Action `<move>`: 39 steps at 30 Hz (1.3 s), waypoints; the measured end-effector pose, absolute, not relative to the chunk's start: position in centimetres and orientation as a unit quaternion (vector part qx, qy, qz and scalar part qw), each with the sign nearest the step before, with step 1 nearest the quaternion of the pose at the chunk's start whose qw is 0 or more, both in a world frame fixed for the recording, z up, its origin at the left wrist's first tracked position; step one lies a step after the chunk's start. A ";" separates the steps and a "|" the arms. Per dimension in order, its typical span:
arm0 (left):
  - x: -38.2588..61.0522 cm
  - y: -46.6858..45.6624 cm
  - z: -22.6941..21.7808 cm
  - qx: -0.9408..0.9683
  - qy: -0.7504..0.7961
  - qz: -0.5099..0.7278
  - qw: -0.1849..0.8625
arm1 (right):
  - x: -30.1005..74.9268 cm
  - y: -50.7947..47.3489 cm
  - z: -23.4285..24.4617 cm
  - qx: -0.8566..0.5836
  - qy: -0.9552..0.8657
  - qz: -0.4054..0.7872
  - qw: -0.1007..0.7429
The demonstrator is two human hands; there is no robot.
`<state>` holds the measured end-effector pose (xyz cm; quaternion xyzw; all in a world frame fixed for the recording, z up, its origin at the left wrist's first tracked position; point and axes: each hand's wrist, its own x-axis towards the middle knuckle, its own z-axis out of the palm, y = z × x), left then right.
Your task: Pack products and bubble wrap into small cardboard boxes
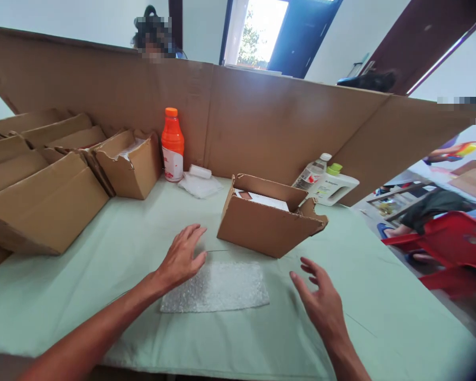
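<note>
A sheet of bubble wrap (218, 287) lies flat on the pale green table cover (143, 238) in front of me. My left hand (181, 257) hovers at its left far corner, fingers stretched out, holding nothing. My right hand (322, 302) is open to the right of the sheet, fingers spread, apart from it. Just beyond both hands stands an open cardboard box (267, 217) with a white item inside. An orange bottle (172, 145) stands farther back, beside a small roll on a folded plastic sheet (199, 181).
A row of open cardboard boxes (43, 174) fills the left side. A tall cardboard wall (262, 116) closes the back. A clear bottle (311, 171) and a white jug with green cap (333, 185) lean at back right. Red plastic chairs (452, 243) stand off the right edge. Another person sits behind the wall.
</note>
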<state>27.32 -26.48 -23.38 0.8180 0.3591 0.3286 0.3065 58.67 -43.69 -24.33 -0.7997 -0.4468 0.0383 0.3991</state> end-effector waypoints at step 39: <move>28.1 -24.7 -24.9 0.676 0.313 0.389 0.543 | 54.7 -35.9 -23.5 -0.744 -0.436 0.225 0.453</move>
